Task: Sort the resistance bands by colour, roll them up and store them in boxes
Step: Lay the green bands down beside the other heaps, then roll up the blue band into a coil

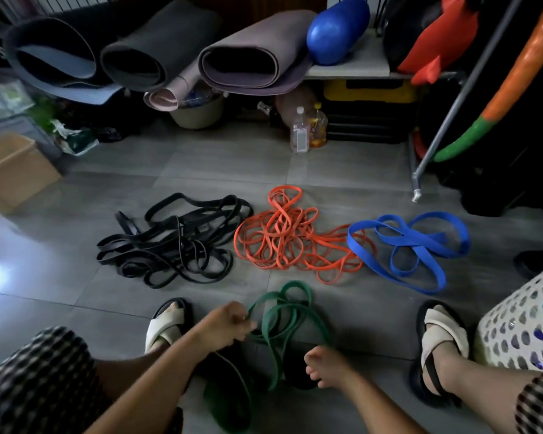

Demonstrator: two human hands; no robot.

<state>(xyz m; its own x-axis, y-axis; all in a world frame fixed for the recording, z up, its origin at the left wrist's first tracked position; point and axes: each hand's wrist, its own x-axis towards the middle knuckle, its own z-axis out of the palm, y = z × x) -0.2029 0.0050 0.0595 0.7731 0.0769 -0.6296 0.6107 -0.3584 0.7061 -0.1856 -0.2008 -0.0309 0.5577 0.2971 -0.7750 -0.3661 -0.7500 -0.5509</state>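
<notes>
— Grip?
— Pinching a loop of the green bands with the left hand, just nearer than the orange pile. Right hand loosely curled beside them; cannot tell whether holding.
— Progress?
— Sorted by colour, seemingly: black pile left of the orange, blue pile touching its right. No rolling or boxing yet.

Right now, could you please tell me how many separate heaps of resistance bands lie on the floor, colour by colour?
Black heap: 1
Orange heap: 1
Blue heap: 1
Green heap: 1
Total: 4
</notes>
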